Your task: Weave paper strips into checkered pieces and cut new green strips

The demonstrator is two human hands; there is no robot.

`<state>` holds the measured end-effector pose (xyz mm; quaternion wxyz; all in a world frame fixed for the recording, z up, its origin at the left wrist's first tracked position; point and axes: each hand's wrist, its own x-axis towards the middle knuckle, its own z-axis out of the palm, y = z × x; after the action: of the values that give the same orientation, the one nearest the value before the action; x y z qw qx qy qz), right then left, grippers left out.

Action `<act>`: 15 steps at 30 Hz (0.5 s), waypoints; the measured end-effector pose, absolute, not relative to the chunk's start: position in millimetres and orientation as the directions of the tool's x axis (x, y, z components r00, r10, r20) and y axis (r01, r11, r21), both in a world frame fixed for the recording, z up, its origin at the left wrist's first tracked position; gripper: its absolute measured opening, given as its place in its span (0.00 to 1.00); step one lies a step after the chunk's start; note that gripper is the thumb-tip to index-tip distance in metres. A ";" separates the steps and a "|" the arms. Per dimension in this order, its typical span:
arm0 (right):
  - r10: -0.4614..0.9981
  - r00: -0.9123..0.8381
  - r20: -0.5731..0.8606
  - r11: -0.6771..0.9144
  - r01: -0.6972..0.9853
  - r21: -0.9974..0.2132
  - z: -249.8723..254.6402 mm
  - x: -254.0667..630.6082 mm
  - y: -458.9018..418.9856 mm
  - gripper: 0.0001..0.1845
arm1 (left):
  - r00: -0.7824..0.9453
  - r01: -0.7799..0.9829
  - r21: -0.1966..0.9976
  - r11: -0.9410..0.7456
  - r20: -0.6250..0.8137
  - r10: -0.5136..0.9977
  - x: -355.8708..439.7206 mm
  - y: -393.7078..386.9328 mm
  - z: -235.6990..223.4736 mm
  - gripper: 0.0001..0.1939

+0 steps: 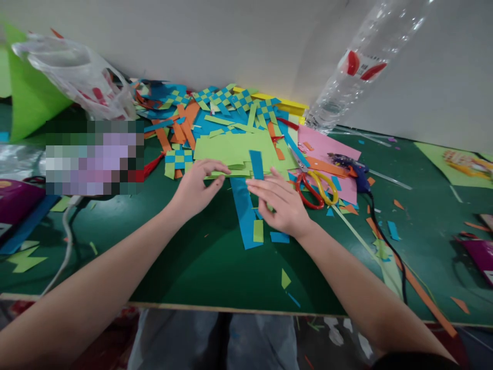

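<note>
My right hand [283,203] has its fingers closed on a short blue paper strip [256,163], which sticks up past the fingertips. My left hand [202,185] is curved at the near edge of a stack of light green paper sheets [231,146], thumb and fingers apart, and I see nothing gripped in it. Between the hands a wider blue paper strip [243,218] lies on the table, its far end under the green sheets. A small green paper piece [258,231] rests on it. Scissors with red and yellow handles [318,189] lie just right of my right hand.
Woven blue-green paper squares [227,97] and orange strips [187,123] are heaped at the back. A plastic bottle [358,67] leans against the wall at right. A plastic bag [82,77] stands back left. Cables and paper scraps lie on the green table [185,267].
</note>
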<state>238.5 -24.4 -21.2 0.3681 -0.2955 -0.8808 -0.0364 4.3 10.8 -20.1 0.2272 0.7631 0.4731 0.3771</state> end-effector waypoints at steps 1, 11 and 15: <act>0.469 -0.594 0.653 0.847 0.514 -0.140 -19.7 236.5 -27.8 0.24 | 0.330 0.518 0.700 -0.491 0.366 0.870 6.3 9.1 -18.8 0.10; 0.503 -0.471 0.724 0.787 0.596 -0.159 -19.5 232.2 -34.9 0.34 | 0.566 0.300 0.861 -0.409 0.184 0.803 10.2 -2.9 -5.0 0.13; 0.590 -0.292 0.753 0.710 0.631 -0.312 -22.5 234.0 -26.9 0.30 | 0.505 0.320 0.887 -0.333 0.138 0.852 8.6 -2.9 -1.9 0.17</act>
<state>234.0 -26.9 -22.5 0.4581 -0.3799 -0.8034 -0.0221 8.6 -2.9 -1.9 0.4277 0.7548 0.3880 0.3112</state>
